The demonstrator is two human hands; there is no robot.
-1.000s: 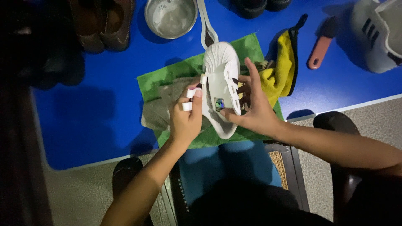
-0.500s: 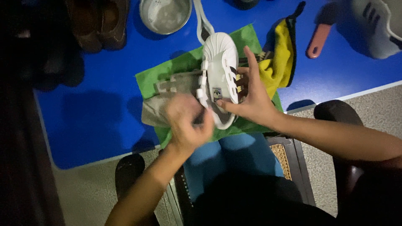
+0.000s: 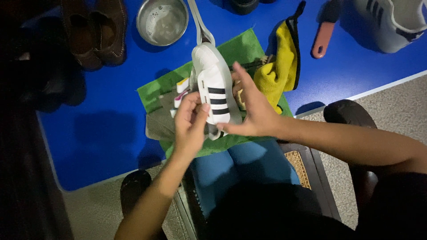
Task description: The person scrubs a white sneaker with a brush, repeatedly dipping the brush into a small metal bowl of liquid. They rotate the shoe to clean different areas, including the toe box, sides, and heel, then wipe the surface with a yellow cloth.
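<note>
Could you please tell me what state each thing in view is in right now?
White sneaker: turned on its side, black stripes up, held in both hands.
Left hand: closed on the sneaker's heel end.
Right hand: fingers spread, supporting the sneaker.
Green towel: spread flat under the sneaker.
Yellow cloth: crumpled.
Metal bowl: upright, sudsy inside.
Pink-handled brush: lying on the blue table.
Brown shoes: side by side, upright.
</note>
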